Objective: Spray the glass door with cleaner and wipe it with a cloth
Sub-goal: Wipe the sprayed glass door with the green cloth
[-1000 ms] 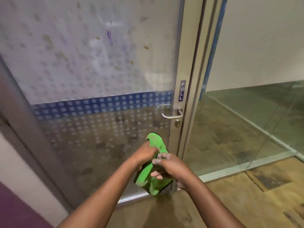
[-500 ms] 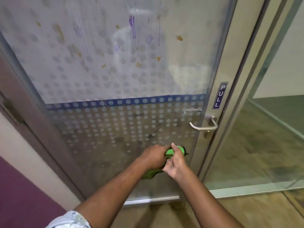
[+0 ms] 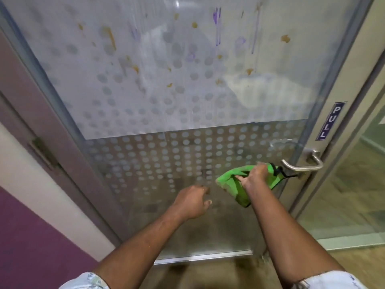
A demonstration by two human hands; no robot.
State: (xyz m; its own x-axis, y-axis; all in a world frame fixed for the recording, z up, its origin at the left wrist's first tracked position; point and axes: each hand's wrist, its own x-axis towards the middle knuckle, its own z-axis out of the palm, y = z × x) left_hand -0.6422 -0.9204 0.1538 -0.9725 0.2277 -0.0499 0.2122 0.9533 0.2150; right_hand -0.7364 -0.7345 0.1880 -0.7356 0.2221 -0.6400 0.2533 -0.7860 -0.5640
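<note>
I have the green cloth [image 3: 248, 184] in my right hand [image 3: 255, 176], and the grip there is clamped: fingers curled over the bunched upper edge, thumb pressed in from the near side. The cloth hangs loosely below the fist, folded on itself, with a black tag or loop sticking out on its right end. It sits low against the glass door [image 3: 166, 97], just left of the metal lever handle [image 3: 302, 163], with that black end close to the lever; I cannot tell whether the fabric actually touches the pane.

My left hand [image 3: 192, 202] is apart from the cloth, lower and to its left. Its grip is slack and holds nothing: fingers half bent and pointing toward the glass, thumb out to the right. Whether the fingertips touch the glass is not clear from this angle.

The upper pane is frosted with a dot pattern and carries brownish spots, purple streaks and wet run marks. Below the frosting's edge the glass is clearer, dotted, and shows the floor behind. A blue PULL sign [image 3: 331, 122] runs vertically on the frame above the lever. A purple and white wall [image 3: 31, 226] stands at the left.
</note>
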